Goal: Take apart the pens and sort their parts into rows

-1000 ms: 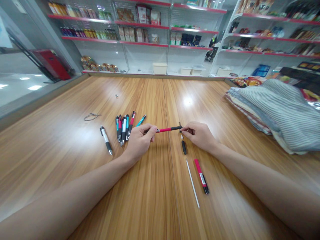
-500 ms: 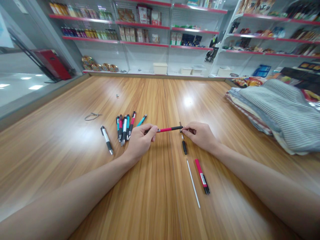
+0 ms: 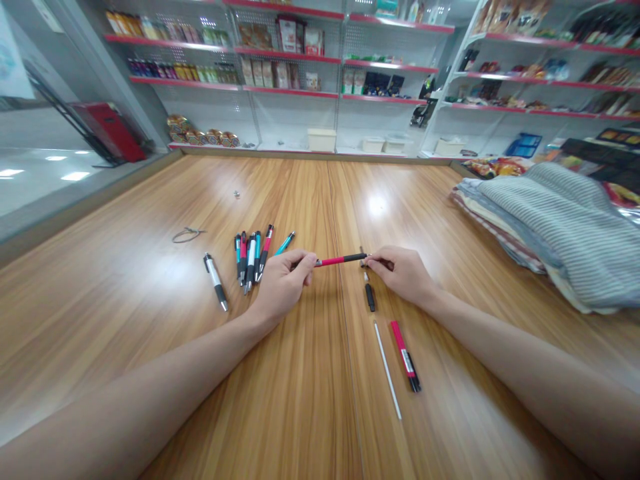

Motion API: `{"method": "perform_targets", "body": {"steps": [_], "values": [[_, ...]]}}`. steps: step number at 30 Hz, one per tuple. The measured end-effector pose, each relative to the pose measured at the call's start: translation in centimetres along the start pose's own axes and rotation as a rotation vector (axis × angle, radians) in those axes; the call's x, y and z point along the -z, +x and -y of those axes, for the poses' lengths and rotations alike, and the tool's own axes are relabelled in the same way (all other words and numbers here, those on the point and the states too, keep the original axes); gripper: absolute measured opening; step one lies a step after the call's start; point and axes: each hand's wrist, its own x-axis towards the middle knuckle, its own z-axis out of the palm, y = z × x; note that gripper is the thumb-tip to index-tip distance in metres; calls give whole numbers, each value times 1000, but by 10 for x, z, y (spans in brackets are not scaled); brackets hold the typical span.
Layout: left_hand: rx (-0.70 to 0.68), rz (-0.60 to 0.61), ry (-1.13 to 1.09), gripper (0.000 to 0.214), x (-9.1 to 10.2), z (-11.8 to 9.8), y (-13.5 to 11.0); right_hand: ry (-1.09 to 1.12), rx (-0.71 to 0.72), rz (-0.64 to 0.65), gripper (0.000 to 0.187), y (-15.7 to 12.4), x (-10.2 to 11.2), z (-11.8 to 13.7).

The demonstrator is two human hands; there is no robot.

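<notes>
A red and black pen [image 3: 340, 259] is held level above the wooden table [image 3: 150, 300]. My left hand [image 3: 283, 280] pinches its left end and my right hand [image 3: 403, 270] pinches its black right end. Just below the right hand lies a small black pen part [image 3: 369, 297]. Nearer to me lie a white refill tube [image 3: 387, 370] and a red pen barrel [image 3: 405, 356]. Left of my left hand is a bunch of several red, teal and white pens [image 3: 253, 253], and a single white and black pen [image 3: 216, 281] lies apart from them.
A stack of folded striped cloths [image 3: 555, 227] lies at the table's right side. A rubber band [image 3: 186, 234] and a tiny metal piece [image 3: 237, 195] lie farther left. Shelves with goods [image 3: 290, 67] line the back wall.
Both hands keep their hold on the pen in the same place. Only the camera view has shifted slightly downward.
</notes>
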Motion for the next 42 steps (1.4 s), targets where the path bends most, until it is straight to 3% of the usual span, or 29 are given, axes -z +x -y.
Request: {"method": "perform_targets", "body": {"steps": [24, 42], "values": [[-2, -5, -2, 38, 0, -1, 0, -41, -45, -71, 17, -3, 1, -4], [-16, -25, -3, 35, -1, 0, 0, -51, -37, 6, 21, -2, 1, -3]]}}
